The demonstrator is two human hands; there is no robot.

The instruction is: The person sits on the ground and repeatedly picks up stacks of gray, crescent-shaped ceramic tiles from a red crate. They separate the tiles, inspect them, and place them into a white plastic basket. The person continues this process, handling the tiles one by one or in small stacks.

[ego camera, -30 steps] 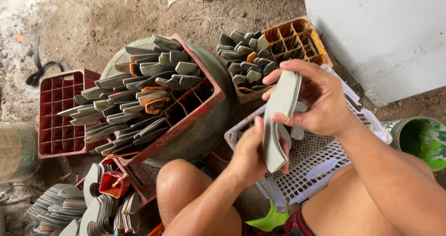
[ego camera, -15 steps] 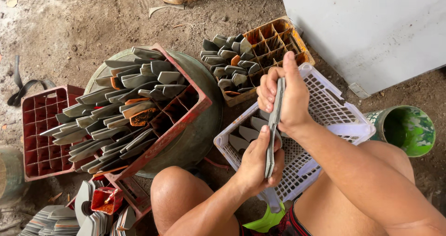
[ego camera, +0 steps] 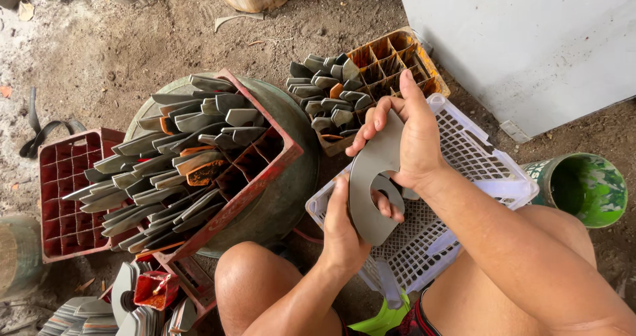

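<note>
Between the person's bare knees, close to the camera, both hands hold one curved grey metal blade (ego camera: 372, 177) above a white slotted plastic basket (ego camera: 493, 170). The left hand (ego camera: 344, 233) grips the blade's lower, hooked end, fingers wrapped round its edge with the thumb up along the flat. The right hand (ego camera: 407, 141) clamps the upper end, fingers curled over the top and thumb behind. The blade stands nearly upright, its flat face turned to the camera, and it hides part of the basket's mesh floor.

Just left of the hands a red compartment crate (ego camera: 265, 157) rests tilted on a round green drum (ego camera: 291, 190); many grey blades (ego camera: 172, 170) stick out of its cells, pointing left. Farther left a second red crate (ego camera: 59, 197) lies flat on the dirt, most cells bare. At the near left edge more blades lie in loose stacks (ego camera: 73, 313).

Beyond the hands, an orange divided crate (ego camera: 397, 54) holds short grey blades in its left cells. To the right stands a green bucket (ego camera: 586, 190), and a pale panel (ego camera: 530, 38) fills the far right.
</note>
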